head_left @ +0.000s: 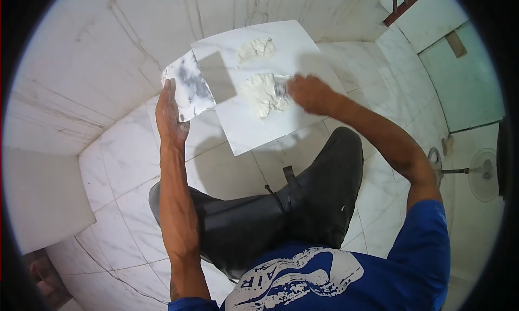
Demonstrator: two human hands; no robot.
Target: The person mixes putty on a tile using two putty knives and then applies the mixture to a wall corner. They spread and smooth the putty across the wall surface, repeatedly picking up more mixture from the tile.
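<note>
- Marble floor point(130, 165), white tiles with grey veins, carries everything in view; it runs up to a marble wall at the far side.
- Nearest the camera: a blue shirt point(416, 257) and the person's bent legs in black trousers point(303, 203).
- Left hand point(170, 119): raised above the floor, grasping a small tile point(189, 89) by its near left edge. The tile is white with grey marks, tilted, and held clear of the floor.
- The small tile overlaps the left corner of a white slab point(254, 132) lying flat on the floor, and casts a shadow on it.
- Right hand point(309, 95): over the slab's right edge, clenched on a grey tool point(281, 88); the tool is blurred and its kind cannot be told.
- The tool tip touches a near lump of paste point(262, 97) at the middle of the slab.
- A far lump of paste point(255, 49) lies near the slab's far edge, apart from the first.
- A fan point(484, 173) stands on the floor, well to the right.
</note>
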